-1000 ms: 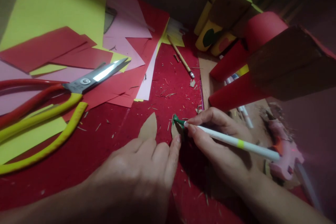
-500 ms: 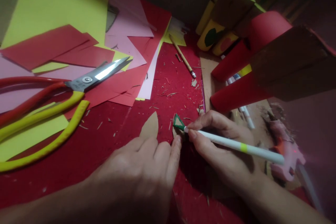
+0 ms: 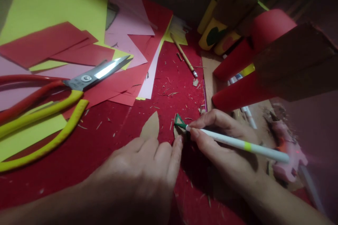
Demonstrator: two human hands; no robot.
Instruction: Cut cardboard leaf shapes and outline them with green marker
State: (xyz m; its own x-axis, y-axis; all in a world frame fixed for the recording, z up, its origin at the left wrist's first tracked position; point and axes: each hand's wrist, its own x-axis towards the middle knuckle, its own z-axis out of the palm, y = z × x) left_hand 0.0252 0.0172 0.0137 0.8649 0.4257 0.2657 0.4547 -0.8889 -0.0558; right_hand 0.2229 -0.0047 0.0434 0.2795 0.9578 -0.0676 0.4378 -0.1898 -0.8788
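- Right hand [image 3: 229,158] pinched on the white marker [image 3: 237,143], right of centre, its green tip on the small cardboard piece [image 3: 177,132] mid-frame!
- Left hand [image 3: 148,163], lower centre, lays a fingertip on that piece; its grip underneath, can't tell.
- Scissors [image 3: 85,78] lie centre left.

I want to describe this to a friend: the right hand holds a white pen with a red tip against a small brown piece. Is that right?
Not quite: in the head view, the tip is green, not red. The right hand does hold a white pen against a small brown piece.
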